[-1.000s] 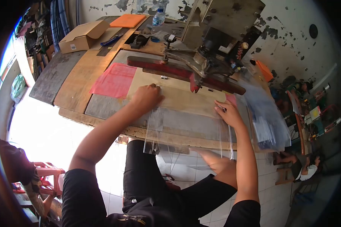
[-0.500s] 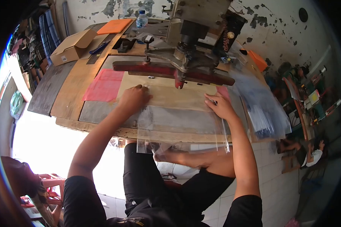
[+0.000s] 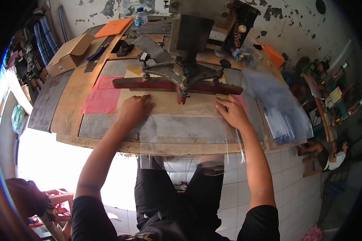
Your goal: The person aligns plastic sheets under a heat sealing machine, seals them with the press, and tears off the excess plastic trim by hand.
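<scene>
A clear plastic sheet lies across the near part of the press bed and hangs over its front edge. My left hand rests on its left side, fingers stretched forward over a beige board. At the right side, my right hand touches the sheet with thumb and forefinger apart. Just beyond both hands is the press head, with a long red bar above the board. Whether the bar touches the board I cannot tell. Pink sheeting shows at the board's left.
A stack of clear plastic sheets lies at the right of the wooden table. Far left are an open cardboard box and an orange folder; a water bottle stands behind. Other people are at both sides.
The press head appears lower in view, and the view has shifted slightly. My left fingers have straightened. My right leg, earlier bent out sideways, is now drawn in under the table.
</scene>
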